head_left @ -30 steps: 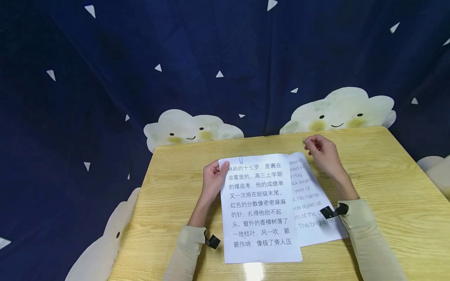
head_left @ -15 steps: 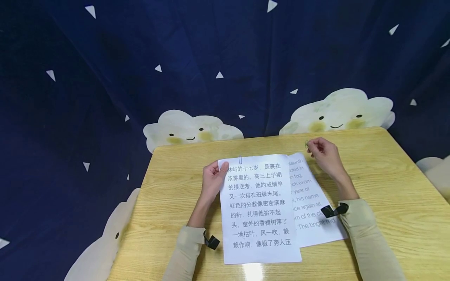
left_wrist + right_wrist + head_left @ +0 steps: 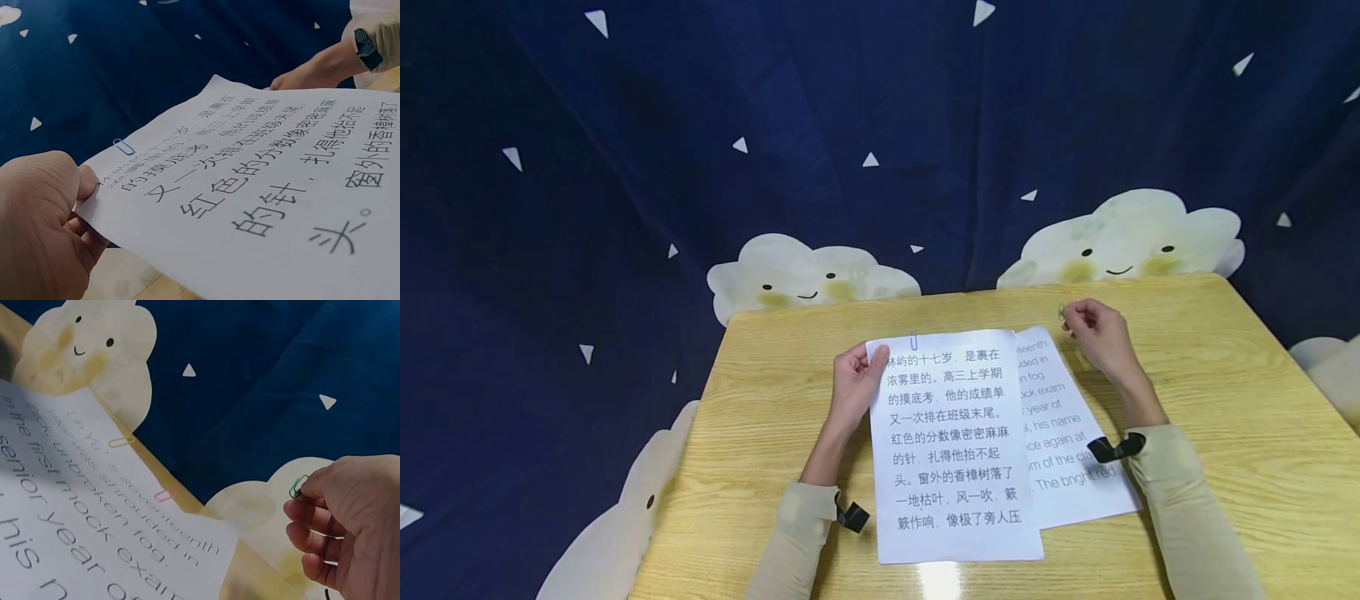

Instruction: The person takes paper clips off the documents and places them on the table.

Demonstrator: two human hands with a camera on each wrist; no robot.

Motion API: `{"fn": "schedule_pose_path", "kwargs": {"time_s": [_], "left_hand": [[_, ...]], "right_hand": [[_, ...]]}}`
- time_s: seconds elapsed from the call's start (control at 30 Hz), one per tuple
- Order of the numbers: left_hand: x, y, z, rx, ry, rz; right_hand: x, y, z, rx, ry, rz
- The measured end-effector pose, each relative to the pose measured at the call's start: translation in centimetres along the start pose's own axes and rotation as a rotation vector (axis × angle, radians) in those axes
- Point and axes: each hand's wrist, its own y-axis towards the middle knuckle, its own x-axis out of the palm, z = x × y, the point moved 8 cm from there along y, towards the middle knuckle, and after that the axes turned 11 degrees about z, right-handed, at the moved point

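My left hand (image 3: 855, 379) grips the top left corner of a white sheet with Chinese print (image 3: 953, 446), thumb on top of the page. A blue paper clip (image 3: 124, 147) sits on that sheet's top edge, close to the thumb. Between thumb and index finger my right hand (image 3: 1099, 335) pinches a green paper clip (image 3: 299, 486), held beyond the top right of the papers. Partly covered by the Chinese page is a sheet with English print (image 3: 1063, 433). In the right wrist view, a yellow paper clip (image 3: 121, 442) and a pink paper clip (image 3: 165, 495) show at its top edge.
Everything is over a light wooden table (image 3: 760, 400). Behind its far edge hangs a dark blue curtain (image 3: 820, 108) with white triangles and smiling clouds. Black straps (image 3: 1116, 447) are on both sleeved wrists.
My right hand has drifted slightly right and nearer to me with the green paper clip in its pinch. The left hand and both sheets stay nearly still.
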Motion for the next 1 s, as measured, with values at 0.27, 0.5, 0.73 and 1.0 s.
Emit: {"fn": "schedule_pose_path", "kwargs": {"time_s": [0.27, 0.5, 0.73, 1.0], "left_hand": [[0.1, 0.0, 0.1, 0.0, -0.009, -0.004], [0.0, 0.1, -0.1, -0.008, 0.001, 0.008], [0.0, 0.1, -0.1, -0.012, 0.007, 0.011], [-0.1, 0.0, -0.1, -0.004, 0.006, 0.015]], "right_hand": [[0.3, -0.2, 1.5, 0.041, -0.016, -0.027], [0.4, -0.2, 2.5, 0.068, -0.018, -0.029], [0.5, -0.3, 3.2, 0.079, -0.041, -0.026], [0.5, -0.2, 3.8, 0.072, -0.07, -0.029]]}}
